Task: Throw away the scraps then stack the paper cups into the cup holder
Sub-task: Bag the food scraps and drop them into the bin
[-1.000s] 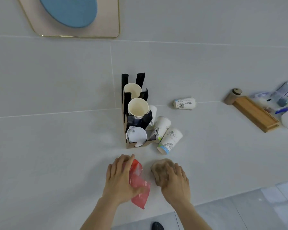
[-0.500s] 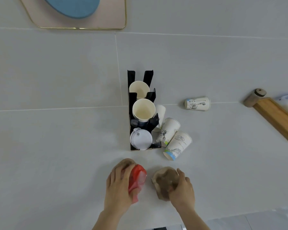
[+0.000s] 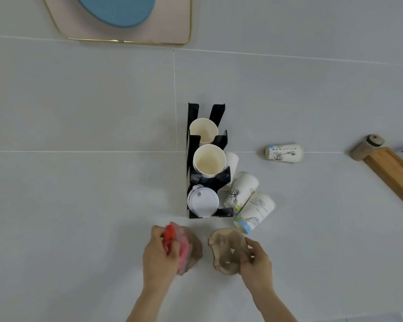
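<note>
Both hands are closed on scraps near the tabletop's [image 3: 79, 205] front edge: the left hand [image 3: 159, 256] grips red wrapper [image 3: 170, 235] and brown pulp, the right hand [image 3: 256, 263] a pulp tray [image 3: 226, 249]. Best to bunch them tightly before binning, clear of the loose cups [image 3: 254, 211] beside the holder [image 3: 193, 159].

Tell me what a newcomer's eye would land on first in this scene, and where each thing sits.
The black cup holder at the centre stands out against the pale surface, with two open paper cups and a white lid in its slots. Beside it on the right lie several printed cups on their sides. Nearest the camera, the left hand clutches a red wrapper with a brown scrap, and the right hand grips a brown pulp tray.
</note>
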Demonstrator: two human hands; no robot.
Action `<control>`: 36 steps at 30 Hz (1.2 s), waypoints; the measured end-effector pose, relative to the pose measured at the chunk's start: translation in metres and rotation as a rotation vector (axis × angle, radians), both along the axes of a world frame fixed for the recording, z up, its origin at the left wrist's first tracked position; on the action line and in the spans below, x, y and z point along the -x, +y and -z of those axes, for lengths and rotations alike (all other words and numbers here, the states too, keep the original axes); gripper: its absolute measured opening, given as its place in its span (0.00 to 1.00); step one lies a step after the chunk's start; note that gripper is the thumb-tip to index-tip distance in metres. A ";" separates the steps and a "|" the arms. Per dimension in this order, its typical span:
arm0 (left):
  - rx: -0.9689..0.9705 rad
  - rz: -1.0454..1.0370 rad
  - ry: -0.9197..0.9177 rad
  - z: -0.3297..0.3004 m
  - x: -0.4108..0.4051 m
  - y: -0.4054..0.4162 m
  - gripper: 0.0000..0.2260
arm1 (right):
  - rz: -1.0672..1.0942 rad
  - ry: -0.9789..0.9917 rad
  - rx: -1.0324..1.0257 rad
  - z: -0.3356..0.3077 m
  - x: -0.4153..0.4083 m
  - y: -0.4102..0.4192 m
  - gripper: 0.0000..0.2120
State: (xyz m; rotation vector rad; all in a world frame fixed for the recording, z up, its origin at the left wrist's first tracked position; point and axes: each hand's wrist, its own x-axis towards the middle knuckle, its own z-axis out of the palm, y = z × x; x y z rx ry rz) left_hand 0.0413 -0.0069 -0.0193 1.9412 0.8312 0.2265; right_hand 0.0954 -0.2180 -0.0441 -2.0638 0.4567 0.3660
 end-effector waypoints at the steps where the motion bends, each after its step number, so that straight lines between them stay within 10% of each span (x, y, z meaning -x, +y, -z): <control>1: 0.002 -0.089 -0.009 -0.001 0.000 0.007 0.11 | -0.014 -0.013 -0.015 -0.002 -0.001 0.005 0.17; 7: -0.015 -0.205 0.158 0.012 0.004 0.043 0.27 | -0.135 -0.071 -0.087 -0.013 -0.003 0.039 0.16; 21: 0.512 -0.261 0.254 0.040 0.012 0.016 0.06 | -0.228 -0.095 0.020 -0.005 -0.001 0.089 0.18; 31: 0.625 -0.088 0.255 0.040 0.020 0.001 0.36 | -0.434 0.001 0.133 0.013 0.007 0.091 0.18; 36: 0.536 -0.301 0.242 0.044 0.026 0.004 0.22 | -0.402 0.070 -0.029 0.009 0.009 0.088 0.11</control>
